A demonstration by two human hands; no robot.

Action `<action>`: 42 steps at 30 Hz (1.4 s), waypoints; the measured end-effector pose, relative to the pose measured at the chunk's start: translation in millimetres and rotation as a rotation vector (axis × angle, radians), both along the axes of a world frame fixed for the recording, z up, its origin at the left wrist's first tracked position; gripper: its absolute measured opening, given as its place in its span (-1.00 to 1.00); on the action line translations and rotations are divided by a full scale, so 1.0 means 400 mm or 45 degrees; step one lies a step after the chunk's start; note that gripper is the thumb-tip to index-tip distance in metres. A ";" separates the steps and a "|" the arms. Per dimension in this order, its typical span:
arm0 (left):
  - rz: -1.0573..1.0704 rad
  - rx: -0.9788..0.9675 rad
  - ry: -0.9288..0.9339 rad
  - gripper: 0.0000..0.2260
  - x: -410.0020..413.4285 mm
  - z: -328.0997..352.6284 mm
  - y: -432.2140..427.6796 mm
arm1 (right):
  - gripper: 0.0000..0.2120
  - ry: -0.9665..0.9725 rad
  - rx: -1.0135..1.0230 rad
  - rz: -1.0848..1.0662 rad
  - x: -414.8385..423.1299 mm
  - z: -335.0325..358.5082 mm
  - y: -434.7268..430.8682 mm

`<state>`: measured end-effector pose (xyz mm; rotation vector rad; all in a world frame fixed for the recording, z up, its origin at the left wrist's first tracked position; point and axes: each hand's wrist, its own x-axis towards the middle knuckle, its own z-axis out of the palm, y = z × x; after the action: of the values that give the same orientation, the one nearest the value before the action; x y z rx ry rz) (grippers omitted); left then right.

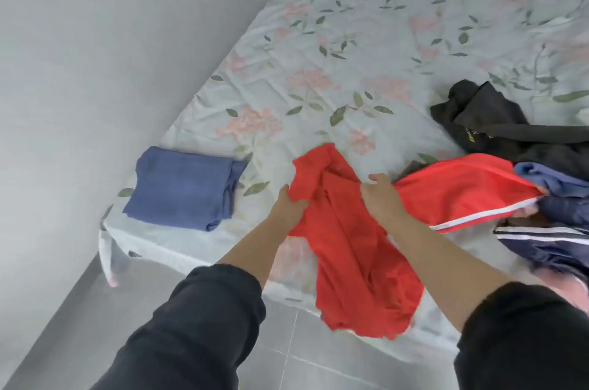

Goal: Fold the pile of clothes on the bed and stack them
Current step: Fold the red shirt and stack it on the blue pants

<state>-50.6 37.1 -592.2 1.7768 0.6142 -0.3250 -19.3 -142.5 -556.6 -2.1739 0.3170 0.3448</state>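
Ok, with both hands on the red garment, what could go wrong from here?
The red garment hangs past the bed edge; its hem may touch the floor.
Its far end rests among the unfolded pile; pulling may drag the navy striped piece off.

The bed's sheet (350,48) is thin matt cloth, creased and quilted-looking. At its near edge the red garment (357,262) is smooth, light cloth with a faint sheen. On the bed's near left corner the folded blue garment (181,189) looks soft, matt and slightly napped. On its right side, the black garment (490,122) is heavier matt cloth, and the navy striped garment (548,246) is slick. Below the bed, the floor (287,367) is smooth grey tile.
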 end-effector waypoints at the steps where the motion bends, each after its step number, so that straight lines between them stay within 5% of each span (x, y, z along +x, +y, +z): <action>1: -0.015 0.149 -0.031 -0.41 -0.003 -0.058 0.004 | -0.62 -0.032 -0.023 0.054 -0.004 -0.061 0.007; 9: -0.032 1.253 -0.440 -0.62 0.007 -0.288 -0.007 | -0.46 -0.648 -0.543 0.139 -0.007 -0.341 0.025; 14: -0.031 1.266 -0.610 -0.60 -0.003 -0.299 -0.005 | -0.52 -0.773 -0.517 0.178 -0.017 -0.355 0.013; 18: -0.326 1.361 -0.551 -0.55 -0.029 -0.281 0.002 | -0.50 -0.675 -0.532 0.377 -0.047 -0.325 -0.014; 23: -0.391 0.836 -0.657 -0.61 -0.127 -0.272 -0.014 | -0.34 -0.457 -0.170 0.409 -0.154 -0.308 -0.073; 28: -0.321 0.513 -0.609 -0.59 -0.241 -0.261 -0.057 | -0.38 -0.390 -0.179 0.319 -0.286 -0.307 -0.148; 32: -0.110 0.070 -0.537 -0.34 -0.318 -0.242 -0.105 | -0.33 -0.467 -0.178 0.376 -0.368 -0.325 -0.178; 36: -0.146 0.232 -0.578 -0.29 -0.359 -0.261 -0.139 | -0.28 -0.460 -0.108 0.364 -0.404 -0.327 -0.187; 38: -0.126 -0.012 -0.523 -0.25 -0.359 -0.246 -0.129 | -0.30 -0.433 -0.084 0.342 -0.424 -0.330 -0.196; 42: -0.041 -0.530 -0.425 -0.56 -0.371 -0.218 -0.090 | -0.42 -0.451 -0.039 0.336 -0.466 -0.346 -0.234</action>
<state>-198.9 1.1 -679.5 1.3978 0.2558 -0.1569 -205.6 -236.0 -695.1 -2.2602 -0.1640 0.0945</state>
